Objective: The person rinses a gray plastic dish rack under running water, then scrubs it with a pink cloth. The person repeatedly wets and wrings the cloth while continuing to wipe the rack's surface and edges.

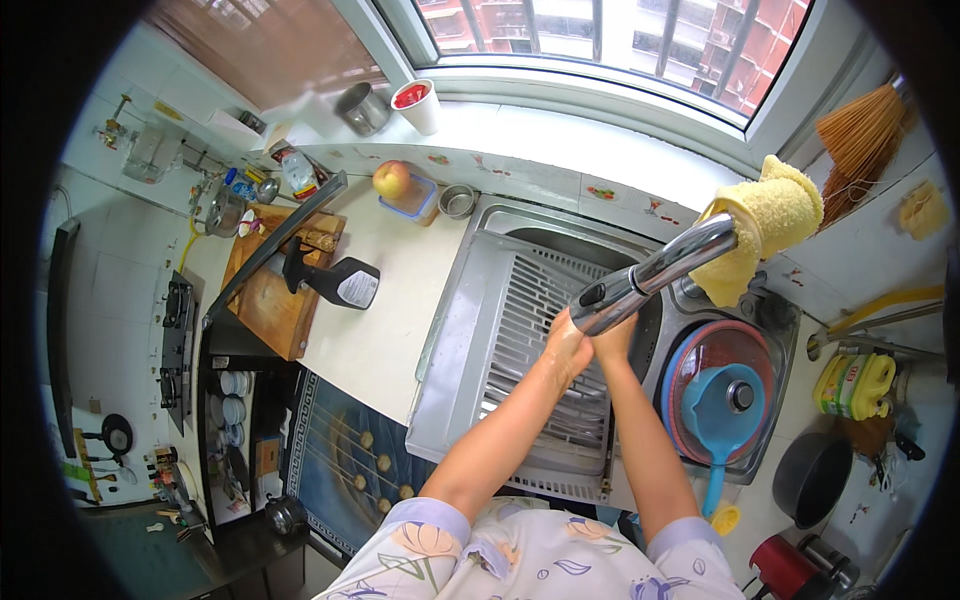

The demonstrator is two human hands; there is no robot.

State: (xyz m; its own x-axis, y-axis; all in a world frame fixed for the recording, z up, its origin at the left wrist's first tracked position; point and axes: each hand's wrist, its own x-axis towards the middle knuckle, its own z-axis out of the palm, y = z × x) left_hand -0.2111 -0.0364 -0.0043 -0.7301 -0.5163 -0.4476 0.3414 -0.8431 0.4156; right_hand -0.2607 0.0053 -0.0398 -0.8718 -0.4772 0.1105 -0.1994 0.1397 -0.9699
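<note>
Both my hands are together under the chrome pull-out faucet head [613,300], over the sink. My left hand [568,346] is wet and touches my right hand [616,339]; the faucet head partly covers both, so their fingers are mostly hidden. A slotted metal tray [457,367] lies tilted across the sink beneath them. A yellow cloth [772,214] drapes over the faucet's neck. In the right basin a blue plastic ladle [712,401] lies on a glass lid with a knob, above a red basket.
Left of the sink, a black spray bottle [356,283] lies near a wooden cutting board [270,307], with a plastic container [421,201] and a small metal cup [457,202] behind. A paper cup [420,109] stands on the sill. At right are a yellow jug [853,384] and a dark pot [812,480].
</note>
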